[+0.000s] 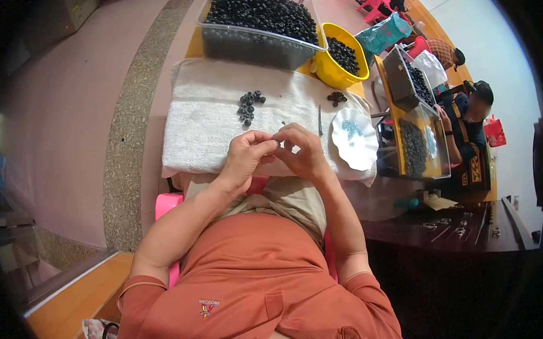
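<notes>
My left hand (248,156) and my right hand (302,151) meet over the near part of a white towel (197,106). Both have thumb and fingers pinched together, tip to tip; whatever sits between them is too small to make out. Just beyond the left hand lies a loose group of small black ring-like parts (247,107). A smaller cluster of black parts (336,98) rests farther right. To the right of my right hand is a white scalloped dish (344,149) with small pale blue bits (352,128) in it. A thin dark tool (320,120) lies between hand and dish.
Behind the towel stand a clear plastic bin (243,48) full of black parts and a yellow tub (334,74) with more. At right, another table holds grey and clear bins (426,146), where a person (470,115) sits. A dark wooden surface (459,228) is nearer right.
</notes>
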